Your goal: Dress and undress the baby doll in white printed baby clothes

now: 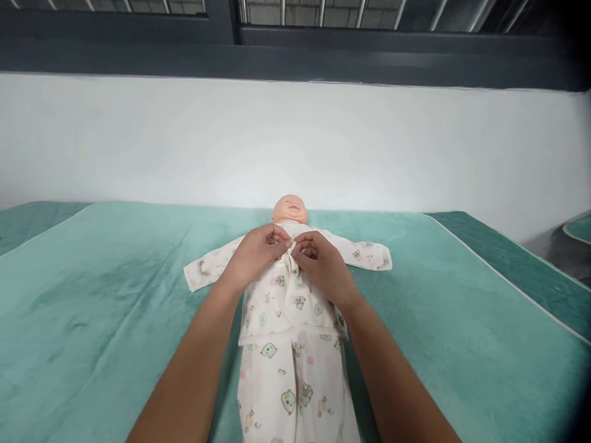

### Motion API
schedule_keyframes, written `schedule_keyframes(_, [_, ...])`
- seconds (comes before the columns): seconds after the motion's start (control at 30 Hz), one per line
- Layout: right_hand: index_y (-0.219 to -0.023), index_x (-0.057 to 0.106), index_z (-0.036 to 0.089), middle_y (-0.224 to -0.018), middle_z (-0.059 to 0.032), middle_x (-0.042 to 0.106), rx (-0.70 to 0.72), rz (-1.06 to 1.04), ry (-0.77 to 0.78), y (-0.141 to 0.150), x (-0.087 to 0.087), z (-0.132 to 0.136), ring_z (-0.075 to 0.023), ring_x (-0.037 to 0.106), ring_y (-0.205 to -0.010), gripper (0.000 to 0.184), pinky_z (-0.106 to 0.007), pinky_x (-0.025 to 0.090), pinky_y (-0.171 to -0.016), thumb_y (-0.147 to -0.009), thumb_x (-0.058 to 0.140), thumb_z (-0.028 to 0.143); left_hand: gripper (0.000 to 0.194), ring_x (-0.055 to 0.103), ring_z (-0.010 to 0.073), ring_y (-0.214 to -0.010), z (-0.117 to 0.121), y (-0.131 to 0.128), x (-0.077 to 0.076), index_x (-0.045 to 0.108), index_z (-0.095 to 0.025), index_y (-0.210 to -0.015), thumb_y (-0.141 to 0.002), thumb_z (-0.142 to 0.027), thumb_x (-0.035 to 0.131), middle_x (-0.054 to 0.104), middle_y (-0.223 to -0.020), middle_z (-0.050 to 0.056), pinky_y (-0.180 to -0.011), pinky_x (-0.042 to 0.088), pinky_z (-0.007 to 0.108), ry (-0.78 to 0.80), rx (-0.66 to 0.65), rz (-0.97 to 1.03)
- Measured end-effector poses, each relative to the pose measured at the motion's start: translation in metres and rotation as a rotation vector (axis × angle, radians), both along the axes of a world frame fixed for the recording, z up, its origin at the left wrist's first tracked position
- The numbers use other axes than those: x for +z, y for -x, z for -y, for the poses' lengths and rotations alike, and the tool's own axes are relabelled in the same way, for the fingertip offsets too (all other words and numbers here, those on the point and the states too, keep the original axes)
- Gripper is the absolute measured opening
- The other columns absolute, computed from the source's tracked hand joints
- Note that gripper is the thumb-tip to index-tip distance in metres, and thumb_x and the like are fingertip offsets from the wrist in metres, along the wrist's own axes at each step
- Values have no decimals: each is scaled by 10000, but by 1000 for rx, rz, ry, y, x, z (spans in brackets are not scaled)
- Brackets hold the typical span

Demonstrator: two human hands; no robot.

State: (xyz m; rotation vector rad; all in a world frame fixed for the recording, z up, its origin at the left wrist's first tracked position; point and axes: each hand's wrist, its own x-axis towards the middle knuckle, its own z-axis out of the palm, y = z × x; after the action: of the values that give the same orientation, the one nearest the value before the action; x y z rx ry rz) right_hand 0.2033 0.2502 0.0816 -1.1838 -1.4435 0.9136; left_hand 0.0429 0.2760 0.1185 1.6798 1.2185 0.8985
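A baby doll point(290, 209) lies on its back, head away from me. It wears a white printed baby shirt point(300, 301) with long sleeves spread to both sides, and matching trousers point(295, 387). Over the upper chest, my left hand point(268, 243) pinches the front of the shirt between thumb and fingertips. Close beside it, my right hand point(318, 255) is also closed in a pinch on the shirt front. The fingertips of both hands nearly meet at the middle of the chest. Any fastener between them is too small and covered to make out.
A green plush cover point(129, 320) is under the doll, with a darker green border point(508, 258) at the right. Behind it rises a white wall point(295, 141), topped by a dark window frame point(295, 58) with metal bars.
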Motion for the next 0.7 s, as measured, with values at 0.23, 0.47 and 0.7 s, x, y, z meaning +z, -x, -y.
schedule_keyframes(0.23, [-832,627,224,-701,14,653,-88,6,77,2,6,-1,-138,592,-600,143,-269,474,-604,-792,603,359,193,512,122,-616,4,1,5,651,-231,-828,-820,-408,573,614,-717,-22,-583,365,255,-98,70,-234])
schedule_keyframes(0.47, [-759,647,215,-655,10,651,-119,42,130,-1,12,-1,-141,582,-542,149,-263,467,-540,-771,612,359,318,468,142,-567,12,-6,13,631,-219,-679,-837,-466,507,585,-650,-2,-530,300,280,-146,72,-453])
schedule_keyframes(0.7, [-780,675,222,-652,21,637,-124,75,130,-4,9,1,-131,551,-537,126,-259,426,-538,-762,601,322,173,396,121,-518,10,-11,7,614,-213,-655,-764,-340,569,492,-591,-22,-513,268,272,-66,99,-276])
